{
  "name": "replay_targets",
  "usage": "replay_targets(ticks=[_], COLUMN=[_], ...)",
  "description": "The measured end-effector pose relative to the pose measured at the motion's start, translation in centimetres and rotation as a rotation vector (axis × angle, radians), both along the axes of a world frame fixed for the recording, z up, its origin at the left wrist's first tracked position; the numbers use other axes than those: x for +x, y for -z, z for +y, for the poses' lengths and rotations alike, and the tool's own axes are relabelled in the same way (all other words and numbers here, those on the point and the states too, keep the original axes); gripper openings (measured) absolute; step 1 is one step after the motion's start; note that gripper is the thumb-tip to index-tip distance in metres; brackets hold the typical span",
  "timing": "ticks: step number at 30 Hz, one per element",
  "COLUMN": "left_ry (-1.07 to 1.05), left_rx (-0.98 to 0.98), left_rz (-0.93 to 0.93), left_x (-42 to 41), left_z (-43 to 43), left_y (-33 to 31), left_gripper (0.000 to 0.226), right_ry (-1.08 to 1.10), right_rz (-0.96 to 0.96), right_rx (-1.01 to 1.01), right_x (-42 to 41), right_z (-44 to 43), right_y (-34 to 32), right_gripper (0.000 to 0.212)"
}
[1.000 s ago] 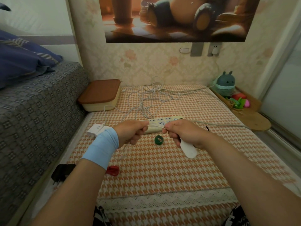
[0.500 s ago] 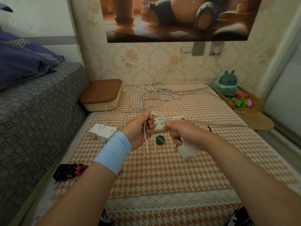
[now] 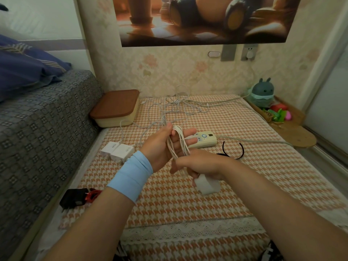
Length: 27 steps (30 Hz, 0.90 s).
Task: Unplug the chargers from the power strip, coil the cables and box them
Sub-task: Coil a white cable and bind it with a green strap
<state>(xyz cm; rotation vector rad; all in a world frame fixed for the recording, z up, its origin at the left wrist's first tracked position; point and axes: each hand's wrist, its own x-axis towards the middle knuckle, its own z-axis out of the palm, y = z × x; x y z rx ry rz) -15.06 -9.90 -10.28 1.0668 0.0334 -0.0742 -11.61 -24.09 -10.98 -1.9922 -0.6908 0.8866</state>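
Note:
My left hand (image 3: 162,147) is palm up above the mat, fingers straight, with several loops of a white charger cable (image 3: 178,142) wound round it. Just below it, my right hand (image 3: 197,164) grips the lower end of those loops, and the cable's white charger block (image 3: 208,185) sticks out under its fingers. The cream power strip (image 3: 205,141) lies behind my hands, its grey cord running right. Two white chargers (image 3: 117,150) lie side by side left of my wrist. A cream box with a brown lid (image 3: 115,108) stands shut at the back left.
Tangled white cables (image 3: 175,110) lie on the mat behind the strip. A black charger with a red cable (image 3: 77,198) sits at the mat's left edge. A black loop (image 3: 233,150) lies right of the strip. The grey bed (image 3: 37,138) borders the left; toys (image 3: 262,93) stand at the back right.
My left hand turned palm up and straightened its fingers with the loops round it. My right hand dropped lower with the cable and charger block. The green ring is now hidden.

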Motion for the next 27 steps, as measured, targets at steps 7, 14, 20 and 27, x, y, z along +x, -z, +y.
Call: replay_targets(ticks=[7,14,20,27], left_ry=[-0.039,-0.236,-0.181,0.222], left_rx=[-0.394,-0.499,-0.106,0.352], left_rz=[0.065,0.063,-0.029,0.070], left_x=[0.7,1.5,1.2,0.1], left_z=[0.0,0.0,-0.2,0.5], left_y=[0.5,0.5,1.0,2.7], left_gripper=[0.043,0.044,0.046,0.052], right_ry=[-0.030,-0.002,-0.047,0.015], right_rz=[0.248,0.410,0.325,0.497], right_rx=[0.084,0.186,0.172,0.360], right_x=[0.6,1.1,1.3,2.0], right_z=[-0.3,-0.7,-1.3,-1.7], right_y=[0.4,0.6,0.6,1.3], right_gripper=[0.017,0.025,0.028,0.024])
